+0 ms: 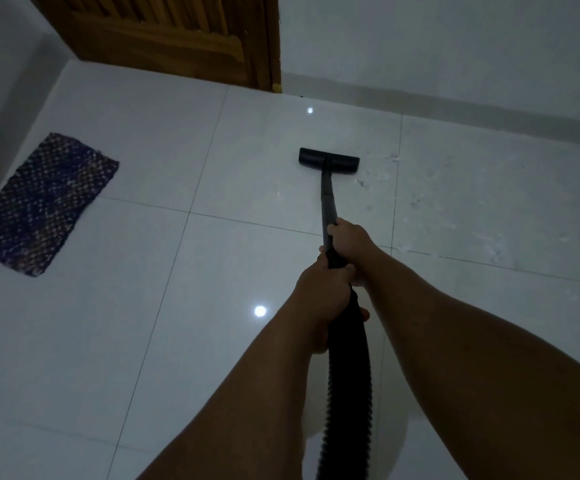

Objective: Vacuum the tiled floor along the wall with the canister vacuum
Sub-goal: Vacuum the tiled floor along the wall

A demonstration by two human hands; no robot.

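Floor (108, 341) of large glossy white tiles fills the view, with the wall (455, 46) and its pale skirting running along the far side, well beyond the grip. Wooden door (177, 32) stands in the far corner, ahead and to the left of the hands. Woven mat (44, 202), dark with pale flecks, lies flat on the tiles far to the left of the grip, against the side wall. Ribbed black hose (349, 375) trails back from the hands toward the person, between the two forearms. Grey wand (326, 199) runs forward from the grip to the black floor head (329, 161), which rests flat on a tile short of the skirting. Right hand (349, 237) is wrapped fully closed around the wand, the foremost of the two; left hand (319, 289) is clenched just behind it on the hose end, the two touching. Pale dust and debris (455, 216) is scattered over tiles to the right of the grip and of the head.
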